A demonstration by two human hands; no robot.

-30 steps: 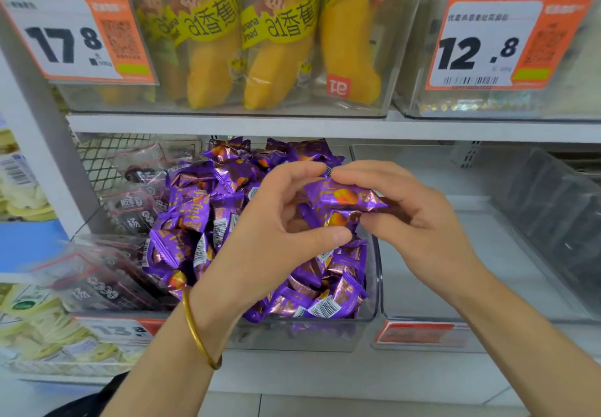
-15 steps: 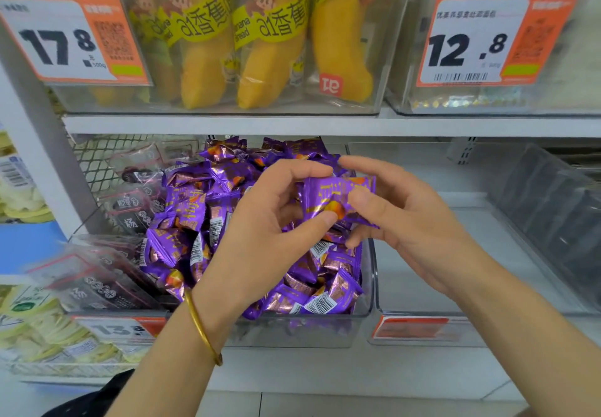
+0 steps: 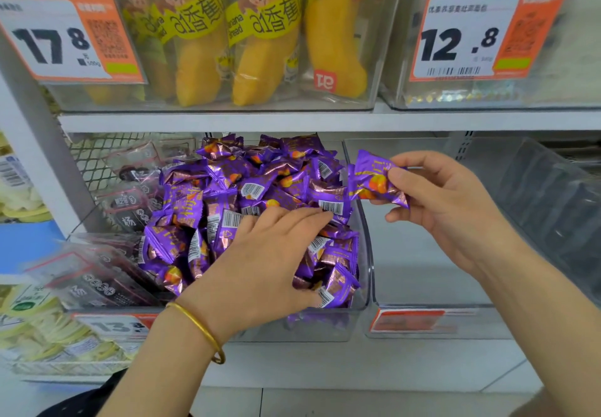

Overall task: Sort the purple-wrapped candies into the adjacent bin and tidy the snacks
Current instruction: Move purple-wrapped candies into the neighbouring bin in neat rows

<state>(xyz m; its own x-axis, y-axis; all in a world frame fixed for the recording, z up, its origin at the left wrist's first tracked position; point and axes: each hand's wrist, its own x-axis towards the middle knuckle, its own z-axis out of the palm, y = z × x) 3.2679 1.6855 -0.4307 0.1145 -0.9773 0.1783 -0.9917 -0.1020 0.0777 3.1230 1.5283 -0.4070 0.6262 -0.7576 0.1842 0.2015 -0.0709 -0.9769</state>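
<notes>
Pulled apart since half a second ago, out of a shared grip on one wrapper over the heap. Carried rightward in the right hand (image 3: 455,212): one purple-wrapped candy (image 3: 374,179), now above the wall between the candy bin (image 3: 367,254) and the adjacent bin (image 3: 422,273), clear of the heap and touching only the fingers. Pinched at its right end between thumb and forefinger, with the other fingers loosely curled below and behind.

Lowered palm-down onto the purple pile (image 3: 253,189): left hand (image 3: 270,264), fingers nearly straight and close together, tips on a barcoded wrapper near the bin's right wall, thumb stretched along the front edge against another wrapper. No telling about any grip beneath the palm. On that wrist, gold bangle (image 3: 201,329).

Hidden under hand and forearm: the front middle of the heap. Left of the candy bin, dark packets (image 3: 97,273) in clear wrap, blurred, print unreadable. Smeared beyond reading too, the orange label (image 3: 409,320) on the adjacent bin's front. On the upper shelf, banana-bread packs (image 3: 260,46), cut off by the top edge, between the 17.8 price card (image 3: 61,36) and the 12.8 price card (image 3: 461,36).
</notes>
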